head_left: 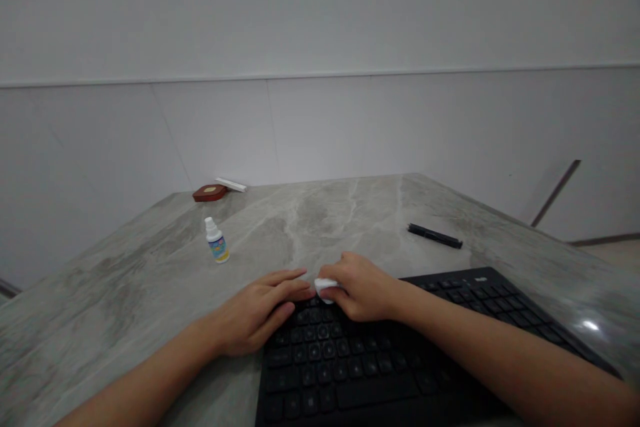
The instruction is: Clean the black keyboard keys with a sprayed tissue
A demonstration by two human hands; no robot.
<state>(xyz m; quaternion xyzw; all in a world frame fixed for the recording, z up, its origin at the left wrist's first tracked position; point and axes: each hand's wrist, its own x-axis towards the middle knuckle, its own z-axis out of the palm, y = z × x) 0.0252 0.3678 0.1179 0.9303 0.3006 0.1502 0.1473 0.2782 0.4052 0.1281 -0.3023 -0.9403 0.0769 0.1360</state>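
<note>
A black keyboard lies on the marbled grey table in front of me. My right hand is closed around a small white wad, which looks like a tissue or cloth; its exact kind is unclear. The wad touches the keyboard's top edge, above the upper left keys. Just left of it, my left hand rests with fingers extended over the keyboard's upper left corner, fingertips close to the wad. My right forearm crosses above the keyboard and hides many of its middle and right keys.
A small white spray bottle with a blue and yellow label stands left on the table. Black pens lie beyond the keyboard at right. A reddish-brown box and a white strip sit at the far edge by the wall.
</note>
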